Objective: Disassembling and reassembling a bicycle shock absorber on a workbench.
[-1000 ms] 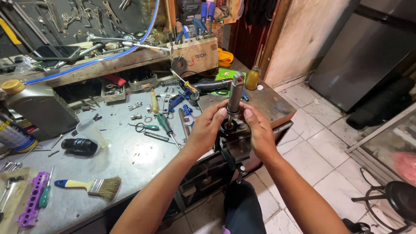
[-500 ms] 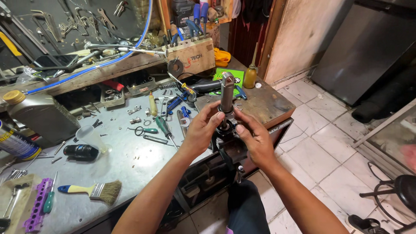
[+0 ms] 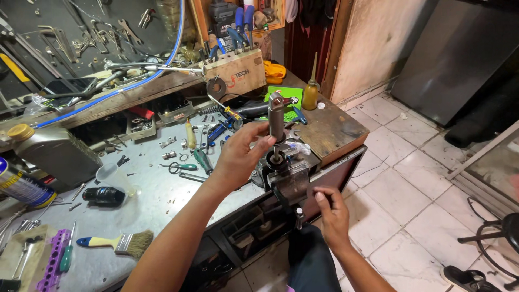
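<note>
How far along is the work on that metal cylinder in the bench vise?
Done: the grey metal cylinder stands upright with its thin rod down in the bench vise. In hand: the left hand steadies the cylinder's lower end, while the right hand is at the vise handle below the bench edge. Left: I cannot tell whether the vise is fully tight; the scissors lie untouched.

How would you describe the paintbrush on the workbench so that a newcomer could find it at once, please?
Start at the grey workbench and go to its near left edge. Beside a purple holder lies the paintbrush, flat. It alone has a yellow-and-blue handle and tan bristles.
</note>
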